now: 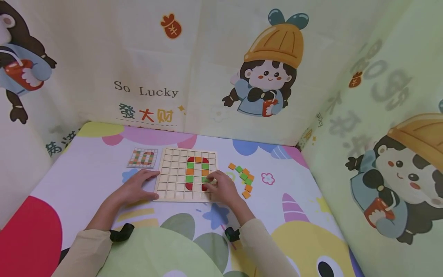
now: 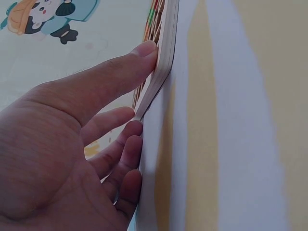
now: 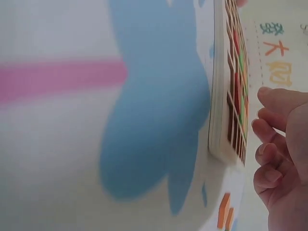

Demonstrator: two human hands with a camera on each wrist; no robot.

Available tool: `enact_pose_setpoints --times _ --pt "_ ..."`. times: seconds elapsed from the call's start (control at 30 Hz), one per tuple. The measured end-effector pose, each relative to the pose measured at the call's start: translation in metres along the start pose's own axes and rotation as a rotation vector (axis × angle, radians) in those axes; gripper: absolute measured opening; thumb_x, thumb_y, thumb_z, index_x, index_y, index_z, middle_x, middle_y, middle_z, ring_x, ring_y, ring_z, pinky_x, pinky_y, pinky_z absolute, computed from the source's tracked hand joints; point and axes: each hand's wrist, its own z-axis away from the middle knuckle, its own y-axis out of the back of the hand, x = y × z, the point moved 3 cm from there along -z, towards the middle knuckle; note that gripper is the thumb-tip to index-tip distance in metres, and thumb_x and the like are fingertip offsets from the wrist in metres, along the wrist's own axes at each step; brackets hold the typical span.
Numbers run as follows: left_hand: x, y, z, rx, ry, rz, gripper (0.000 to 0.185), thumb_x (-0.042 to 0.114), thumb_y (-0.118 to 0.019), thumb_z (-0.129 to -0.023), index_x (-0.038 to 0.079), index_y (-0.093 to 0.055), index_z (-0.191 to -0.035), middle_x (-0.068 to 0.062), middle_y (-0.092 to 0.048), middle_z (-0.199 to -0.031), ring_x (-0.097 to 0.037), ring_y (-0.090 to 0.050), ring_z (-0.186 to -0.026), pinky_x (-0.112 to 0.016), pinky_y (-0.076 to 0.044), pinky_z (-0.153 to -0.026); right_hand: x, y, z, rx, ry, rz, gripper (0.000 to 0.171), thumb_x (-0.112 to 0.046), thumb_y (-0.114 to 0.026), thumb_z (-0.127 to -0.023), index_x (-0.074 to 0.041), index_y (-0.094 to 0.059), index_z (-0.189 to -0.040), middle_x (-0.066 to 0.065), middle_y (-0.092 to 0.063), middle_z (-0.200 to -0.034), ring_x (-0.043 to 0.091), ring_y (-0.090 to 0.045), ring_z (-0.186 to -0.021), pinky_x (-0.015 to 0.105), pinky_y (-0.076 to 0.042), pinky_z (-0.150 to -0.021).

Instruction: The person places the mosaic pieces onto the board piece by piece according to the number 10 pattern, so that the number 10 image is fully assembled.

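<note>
Fingers of right hand pinch green tile — left hand (flat, relaxed) steadies grid board.

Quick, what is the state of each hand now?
Left hand: open, straight fingers press the edge of the wooden grid board.
Right hand: fingertips on a green tile; grip cannot be told.

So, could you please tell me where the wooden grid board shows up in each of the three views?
Head view: the wooden grid board lies flat at centre, between the left hand and the right hand.
Left wrist view: its edge runs down from top centre, and the thumb presses it.
Right wrist view: seen edge-on, upper right.
Shared landmark: the coloured tiles set in the grid.
</note>
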Motion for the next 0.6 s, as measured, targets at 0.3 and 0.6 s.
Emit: enact_pose_setpoints --times 0.3,0.6 --pt "-0.002 0.004 0.007 0.013 -0.009 -0.025 0.083 0.038 -0.081 -0.076 0.009 -0.044 -0.144 -0.023 -0.040 -0.140 -0.044 -0.040 -0.127 -0.062 -0.038 -0.099 0.021 0.008 0.005 0.090 -0.086 0.015 0.029 -0.031 -0.068 -0.090 -0.015 -0.067 -0.114 0.001 -0.060 -0.114 0.017 -0.056 -0.094 0.032 -0.051 -0.081" --pt "0.001 -0.003 -0.001 0.000 -0.009 -0.008 0.084 0.037 -0.080 -0.076 0.009 -0.042 -0.145 -0.023 -0.040 -0.141 -0.044 -0.039 -0.128 -0.063 -0.036 -0.101 0.050 0.019 0.012 0.125 -0.268 0.073 0.038 -0.031 -0.070 -0.087 -0.015 -0.062 -0.121 0.005 -0.056 -0.120 0.019 -0.054 -0.098 0.036 -0.053 -0.088"
